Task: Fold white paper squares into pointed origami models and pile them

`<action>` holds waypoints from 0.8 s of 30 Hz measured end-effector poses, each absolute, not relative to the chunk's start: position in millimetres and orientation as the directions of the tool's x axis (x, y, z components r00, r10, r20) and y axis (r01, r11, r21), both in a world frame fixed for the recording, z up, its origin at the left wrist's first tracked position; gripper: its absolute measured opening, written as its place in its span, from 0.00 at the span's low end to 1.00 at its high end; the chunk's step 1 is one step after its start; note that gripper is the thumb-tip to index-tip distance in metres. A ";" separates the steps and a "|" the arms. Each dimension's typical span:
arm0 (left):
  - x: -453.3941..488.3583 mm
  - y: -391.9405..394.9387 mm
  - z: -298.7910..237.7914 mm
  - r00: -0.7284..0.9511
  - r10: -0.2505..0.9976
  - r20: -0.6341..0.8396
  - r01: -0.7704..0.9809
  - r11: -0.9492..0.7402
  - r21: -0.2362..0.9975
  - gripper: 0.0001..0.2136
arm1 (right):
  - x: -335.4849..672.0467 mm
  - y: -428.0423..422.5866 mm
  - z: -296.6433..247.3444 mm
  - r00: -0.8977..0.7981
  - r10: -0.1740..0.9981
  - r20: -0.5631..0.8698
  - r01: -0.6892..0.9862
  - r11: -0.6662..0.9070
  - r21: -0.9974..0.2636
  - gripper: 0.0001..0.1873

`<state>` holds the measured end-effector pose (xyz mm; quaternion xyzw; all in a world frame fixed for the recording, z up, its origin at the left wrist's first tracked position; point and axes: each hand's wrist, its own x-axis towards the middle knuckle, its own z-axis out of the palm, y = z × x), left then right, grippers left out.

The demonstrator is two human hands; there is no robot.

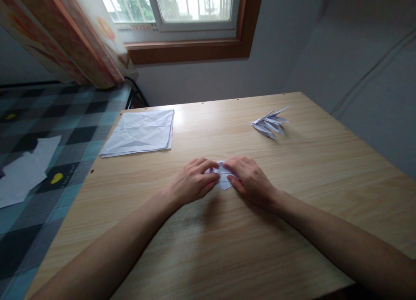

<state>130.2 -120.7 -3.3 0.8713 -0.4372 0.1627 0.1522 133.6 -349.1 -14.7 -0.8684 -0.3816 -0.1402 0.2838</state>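
A small folded piece of white paper (pixel 224 179) lies on the wooden tabletop between my two hands. On its left side, my left hand (pixel 197 179) has its thumb and fingers closed on the paper's edge. My right hand (pixel 249 177) grips the opposite side, fingers over the top and thumb near the lower edge. Crease lines show on the paper's middle, and its lower end comes to a blunt point. The fingers cover both of its sides.
A stack of creased white sheets (pixel 139 133) lies at the table's far left. Several folded paper pieces (pixel 270 122) with pointed ends sit at the back right. Left of the wooden table (pixel 182 256), more white paper (pixel 26 174) rests on a checked cloth (pixel 19 243). A window (pixel 195 10) is beyond.
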 end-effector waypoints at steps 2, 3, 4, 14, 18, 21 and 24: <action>129.6 -120.5 -3.4 0.571 -0.702 0.425 -0.806 -0.578 0.128 0.08 | 133.6 -349.3 -14.7 0.666 0.584 0.464 0.746 -0.542 -0.388 0.16; 129.5 -120.5 -3.3 0.576 -0.700 0.424 -0.803 -0.582 0.130 0.08 | 133.7 -349.3 -15.1 0.662 0.586 0.466 0.749 -0.543 -0.381 0.16; 129.5 -120.5 -3.2 0.579 -0.699 0.419 -0.800 -0.585 0.130 0.09 | 133.9 -349.4 -15.7 0.658 0.589 0.469 0.752 -0.546 -0.370 0.14; 131.5 -121.8 -1.9 0.581 -0.725 0.369 -0.806 -0.575 0.140 0.09 | 134.6 -349.7 -18.3 0.625 0.608 0.490 0.774 -0.563 -0.289 0.08; 131.2 -121.8 -1.6 0.557 -0.728 0.400 -0.818 -0.565 0.111 0.08 | 134.9 -349.1 -18.2 0.600 0.624 0.501 0.792 -0.551 -0.263 0.09; 131.3 -121.4 -1.9 0.545 -0.737 0.399 -0.822 -0.564 0.081 0.09 | 135.6 -349.3 -19.9 0.552 0.652 0.521 0.827 -0.510 -0.237 0.11; 131.3 -121.1 -2.4 0.545 -0.741 0.393 -0.823 -0.562 0.081 0.09 | 136.3 -349.9 -21.7 0.507 0.690 0.516 0.856 -0.475 -0.206 0.13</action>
